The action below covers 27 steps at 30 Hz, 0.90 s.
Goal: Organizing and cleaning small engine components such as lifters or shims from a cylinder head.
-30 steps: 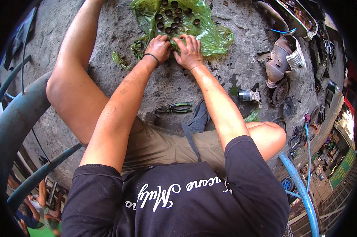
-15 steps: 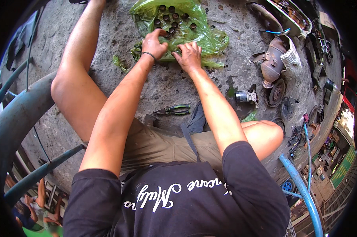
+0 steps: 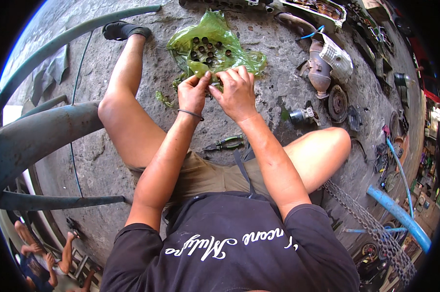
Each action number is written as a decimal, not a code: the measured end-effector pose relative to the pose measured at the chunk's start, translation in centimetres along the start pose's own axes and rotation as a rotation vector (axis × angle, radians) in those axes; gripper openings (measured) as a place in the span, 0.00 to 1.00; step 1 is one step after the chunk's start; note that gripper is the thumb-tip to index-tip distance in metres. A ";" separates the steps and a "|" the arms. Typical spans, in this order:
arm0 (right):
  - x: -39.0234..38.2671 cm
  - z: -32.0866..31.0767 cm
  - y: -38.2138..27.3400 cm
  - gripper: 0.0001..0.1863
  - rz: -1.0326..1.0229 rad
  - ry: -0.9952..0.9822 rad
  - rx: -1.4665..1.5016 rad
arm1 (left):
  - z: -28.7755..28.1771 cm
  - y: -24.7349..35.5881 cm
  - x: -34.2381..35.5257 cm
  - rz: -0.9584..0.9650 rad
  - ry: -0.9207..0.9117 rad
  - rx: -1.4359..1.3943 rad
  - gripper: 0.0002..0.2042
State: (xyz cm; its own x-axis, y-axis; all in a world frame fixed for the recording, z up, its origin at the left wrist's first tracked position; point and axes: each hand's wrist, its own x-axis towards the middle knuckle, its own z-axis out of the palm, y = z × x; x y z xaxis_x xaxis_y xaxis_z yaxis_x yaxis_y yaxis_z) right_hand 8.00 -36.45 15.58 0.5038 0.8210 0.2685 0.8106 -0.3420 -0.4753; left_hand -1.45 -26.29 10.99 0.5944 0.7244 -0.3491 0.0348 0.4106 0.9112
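Note:
A thin green plastic bag lies spread on the rough grey ground, with several small, dark, round metal cups on it. At its near edge my left hand, a dark band on the wrist, pinches thumb and forefinger together. My right hand is close beside it, fingers curled and thumb pointing toward the left fingertips. Whatever sits between the fingertips is too small and covered to make out. Nearer my lap lie pliers with green and black handles.
Right of the bag lie a rusty canister-shaped exhaust part, a round disc and a silver cylindrical part. Thick blue-grey tubing curves along the left. A chain and blue pipe are at lower right. Other people sit at lower left.
My left hand has drawn back from among the cups to the bag's near edge and closed into a pinch. My right hand has come up beside it. The whole view has shifted.

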 end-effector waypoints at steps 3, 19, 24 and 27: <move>-0.8 1.0 -0.1 0.19 0.063 0.046 0.369 | 0.0 -0.4 -0.9 0.019 -0.014 -0.280 0.10; -1.7 -1.9 -1.8 0.14 0.819 -0.413 1.488 | -1.5 3.4 -2.1 -0.051 -0.313 -0.556 0.14; -2.2 -0.7 -2.8 0.19 -0.014 0.308 0.411 | -1.5 4.9 -2.8 -0.145 -0.130 -0.179 0.13; -2.4 -1.7 -1.9 0.22 -0.334 0.285 0.086 | -1.8 4.3 -2.7 -0.199 -0.264 -0.454 0.13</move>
State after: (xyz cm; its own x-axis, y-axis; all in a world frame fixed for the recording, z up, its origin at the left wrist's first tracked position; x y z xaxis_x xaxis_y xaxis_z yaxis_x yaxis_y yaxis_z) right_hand 5.82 -38.55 17.29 0.2907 0.7170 0.6336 0.9212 -0.0307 -0.3880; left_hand -4.35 -25.45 15.48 0.7948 0.4689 -0.3851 -0.1474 0.7649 0.6271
